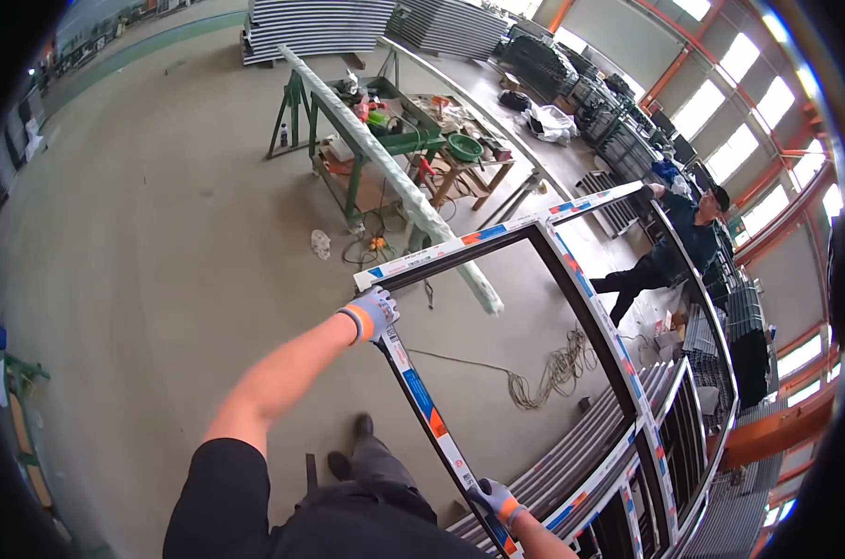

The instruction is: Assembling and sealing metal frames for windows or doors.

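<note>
A large window frame (426, 401) with dark profiles and white, blue and orange protective film is held up in front of me, its bars dividing it into several openings. My left hand (373, 313), in a grey glove with an orange cuff, is closed around the frame near its left corner. Lower down the same side bar, my right hand (497, 500), gloved alike, grips the frame. At the far end a co-worker (693, 228) in dark clothes and a cap has a raised hand on the frame's top bar.
Beyond the frame, a long wrapped beam (385, 168) rests across green trestles. A green workbench (399, 142) and a wooden table (478, 182) carry tools and a green basin (464, 147). Coiled cable (557, 373) lies on the floor. Stacked profiles (571, 443) lie at lower right.
</note>
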Demonstrator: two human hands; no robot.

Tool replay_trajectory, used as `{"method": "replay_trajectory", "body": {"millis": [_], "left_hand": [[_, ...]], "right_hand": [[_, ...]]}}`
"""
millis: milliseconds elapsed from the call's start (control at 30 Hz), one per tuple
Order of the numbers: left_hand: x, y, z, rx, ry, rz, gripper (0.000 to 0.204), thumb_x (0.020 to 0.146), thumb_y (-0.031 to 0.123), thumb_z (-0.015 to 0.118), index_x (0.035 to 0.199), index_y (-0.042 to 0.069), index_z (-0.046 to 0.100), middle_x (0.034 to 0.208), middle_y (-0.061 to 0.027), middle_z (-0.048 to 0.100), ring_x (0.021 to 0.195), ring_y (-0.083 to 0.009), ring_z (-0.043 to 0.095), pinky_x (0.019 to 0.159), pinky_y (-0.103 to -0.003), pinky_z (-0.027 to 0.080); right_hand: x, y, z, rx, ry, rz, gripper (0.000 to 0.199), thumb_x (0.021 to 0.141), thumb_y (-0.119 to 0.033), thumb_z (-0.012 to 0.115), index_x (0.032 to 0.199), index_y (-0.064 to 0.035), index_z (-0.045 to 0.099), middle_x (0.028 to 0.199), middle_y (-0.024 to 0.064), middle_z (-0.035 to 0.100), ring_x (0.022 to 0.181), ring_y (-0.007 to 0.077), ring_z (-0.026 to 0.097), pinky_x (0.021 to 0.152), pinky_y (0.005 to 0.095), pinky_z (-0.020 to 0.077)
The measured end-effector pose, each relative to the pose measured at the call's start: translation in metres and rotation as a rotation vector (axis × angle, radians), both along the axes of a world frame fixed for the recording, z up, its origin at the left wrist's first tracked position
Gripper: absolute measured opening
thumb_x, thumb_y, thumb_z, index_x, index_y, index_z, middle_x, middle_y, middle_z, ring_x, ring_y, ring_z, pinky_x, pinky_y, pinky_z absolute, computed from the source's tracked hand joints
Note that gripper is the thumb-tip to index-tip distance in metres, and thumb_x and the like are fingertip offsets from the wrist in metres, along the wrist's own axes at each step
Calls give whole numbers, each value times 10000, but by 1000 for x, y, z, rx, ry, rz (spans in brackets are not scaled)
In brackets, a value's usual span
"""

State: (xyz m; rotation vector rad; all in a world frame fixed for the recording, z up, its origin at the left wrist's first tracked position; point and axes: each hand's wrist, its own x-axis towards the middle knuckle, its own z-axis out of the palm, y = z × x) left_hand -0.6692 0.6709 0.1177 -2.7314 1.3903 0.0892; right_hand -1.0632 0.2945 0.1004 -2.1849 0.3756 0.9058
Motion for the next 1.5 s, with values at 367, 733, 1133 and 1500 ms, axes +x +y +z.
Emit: {"method": "replay_trajectory", "body": {"millis": [367,733,1133,1500], "left_hand": [[262,175,11,-24,-96,35,400,701,432,731,952,138,631,1026,-80,596,1083,-279,537,1020,-413,369],[529,364,11,-74,-84,161,589,728,420,703,1239,150,589,1297,-126,540,1295,-341,432,1153,-540,213],[809,544,28,-54,-64,160,639,667,528,742,1199,200,606,1282,-66,545,1277,-280,431,1086,-664,205],[1071,762,-33,-162,-42,183,572,582,475,796,1061,195,656,1147,-50,584,1196,-296,472,1137,-618,170]], "right_hand": [[298,189,30,-49,134,145,753,782,-724,575,1017,-13,646,916,184,678,881,322,649,777,386,480],[590,367,42,-94,67,99,698,831,-688,546,1070,-41,652,952,189,684,918,331,650,809,388,481],[909,589,74,-120,83,124,820,811,-785,456,990,-8,646,935,195,674,869,340,634,784,411,465],[1181,793,36,-38,167,177,923,746,-849,462,1091,-15,659,996,191,692,960,339,662,830,407,504]]}}
